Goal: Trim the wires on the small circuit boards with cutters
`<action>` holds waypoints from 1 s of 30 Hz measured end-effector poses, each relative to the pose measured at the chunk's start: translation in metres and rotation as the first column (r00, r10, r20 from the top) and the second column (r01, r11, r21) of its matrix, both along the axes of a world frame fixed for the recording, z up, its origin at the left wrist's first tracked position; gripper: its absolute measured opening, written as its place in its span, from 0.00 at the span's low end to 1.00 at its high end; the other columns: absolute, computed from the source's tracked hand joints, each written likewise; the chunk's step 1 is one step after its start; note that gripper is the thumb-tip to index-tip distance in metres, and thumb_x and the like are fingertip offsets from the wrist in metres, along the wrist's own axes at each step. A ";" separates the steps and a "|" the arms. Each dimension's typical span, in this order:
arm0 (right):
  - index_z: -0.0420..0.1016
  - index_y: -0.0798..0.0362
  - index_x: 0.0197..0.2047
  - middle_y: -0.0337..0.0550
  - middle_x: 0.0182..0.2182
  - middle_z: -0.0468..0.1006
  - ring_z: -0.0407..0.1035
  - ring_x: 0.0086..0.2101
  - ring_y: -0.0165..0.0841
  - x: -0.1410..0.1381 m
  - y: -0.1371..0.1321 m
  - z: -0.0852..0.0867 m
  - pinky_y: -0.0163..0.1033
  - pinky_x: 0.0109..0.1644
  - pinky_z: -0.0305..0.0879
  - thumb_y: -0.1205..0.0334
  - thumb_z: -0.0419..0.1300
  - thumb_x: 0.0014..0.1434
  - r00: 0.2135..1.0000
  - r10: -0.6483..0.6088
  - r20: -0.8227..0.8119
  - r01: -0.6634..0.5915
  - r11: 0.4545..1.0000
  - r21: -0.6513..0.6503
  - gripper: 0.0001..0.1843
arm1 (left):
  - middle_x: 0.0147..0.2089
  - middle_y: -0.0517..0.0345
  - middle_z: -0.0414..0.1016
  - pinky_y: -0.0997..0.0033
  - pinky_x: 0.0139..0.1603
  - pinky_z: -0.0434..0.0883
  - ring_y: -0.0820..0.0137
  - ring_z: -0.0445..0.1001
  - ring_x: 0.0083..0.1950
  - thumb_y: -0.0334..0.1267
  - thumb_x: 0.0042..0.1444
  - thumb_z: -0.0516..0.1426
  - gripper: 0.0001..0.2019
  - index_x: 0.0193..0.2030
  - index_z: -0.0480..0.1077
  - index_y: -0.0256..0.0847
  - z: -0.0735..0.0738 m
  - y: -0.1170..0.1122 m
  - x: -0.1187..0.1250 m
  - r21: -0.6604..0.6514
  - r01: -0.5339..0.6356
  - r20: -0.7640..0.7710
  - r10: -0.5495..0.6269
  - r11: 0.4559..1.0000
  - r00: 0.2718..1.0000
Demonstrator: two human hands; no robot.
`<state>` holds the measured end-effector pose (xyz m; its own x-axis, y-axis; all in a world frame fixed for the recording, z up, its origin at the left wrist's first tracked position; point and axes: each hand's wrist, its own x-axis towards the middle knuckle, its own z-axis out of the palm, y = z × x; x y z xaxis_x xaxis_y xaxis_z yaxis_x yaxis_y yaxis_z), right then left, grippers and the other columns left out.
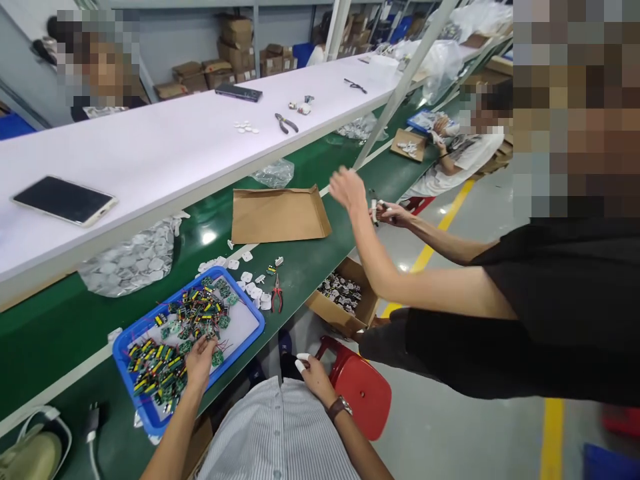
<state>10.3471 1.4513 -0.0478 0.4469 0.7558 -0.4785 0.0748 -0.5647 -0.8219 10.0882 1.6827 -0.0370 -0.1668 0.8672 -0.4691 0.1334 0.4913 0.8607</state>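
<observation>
My left hand [200,363] reaches into a blue tray [257,320] on the green bench, its fingers pinched on a small green circuit board [209,337]. Around it lie many circuit boards with red wires and yellow-and-black components [160,367]. By my lap, my right hand [319,381] is held with loosely bent fingers apart, nothing visible in it. White finger covers sit on two of its fingertips. White plastic pieces [247,277] and red-handled pliers [277,293] lie just beyond the tray.
A standing co-worker in black reaches in at right with both arms [415,280]. Below them are a red stool [363,393] and a carton of parts [345,323]. A cardboard tray [280,215], a bag of white parts [133,260] and a raised shelf [190,143] border the bench.
</observation>
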 end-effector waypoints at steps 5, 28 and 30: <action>0.76 0.56 0.52 0.46 0.47 0.80 0.76 0.46 0.38 -0.010 -0.001 0.001 0.52 0.55 0.74 0.53 0.62 0.69 0.999 -0.034 0.016 0.034 0.999 0.012 0.16 | 0.40 0.50 0.81 0.55 0.51 0.80 0.60 0.82 0.42 0.40 0.49 0.68 0.24 0.53 0.75 0.36 -0.001 0.006 0.002 0.015 0.073 -0.032 -0.073 0.997 0.997; 0.77 0.56 0.50 0.48 0.50 0.81 0.77 0.48 0.39 -0.009 -0.010 0.003 0.52 0.58 0.72 0.54 0.63 0.68 0.999 -0.013 -0.032 0.011 0.997 -0.079 0.15 | 0.53 0.43 0.78 0.49 0.63 0.69 0.51 0.74 0.60 0.38 0.55 0.61 0.15 0.49 0.76 0.41 -0.026 -0.011 0.037 0.150 0.608 -0.530 -0.456 0.779 0.715; 0.77 0.56 0.50 0.49 0.49 0.81 0.77 0.48 0.39 -0.007 -0.008 0.003 0.52 0.59 0.71 0.53 0.63 0.68 0.999 -0.005 -0.044 0.001 0.997 -0.081 0.15 | 0.54 0.44 0.78 0.49 0.62 0.69 0.53 0.74 0.59 0.36 0.58 0.61 0.15 0.51 0.75 0.39 -0.027 -0.011 0.039 0.152 0.612 -0.563 -0.441 0.776 0.699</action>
<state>10.3397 1.4431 -0.0452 0.4264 0.7121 -0.5577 0.0374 -0.6299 -0.7758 10.1270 1.6715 -0.0644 0.2405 0.9582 -0.1552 0.7123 -0.0656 0.6988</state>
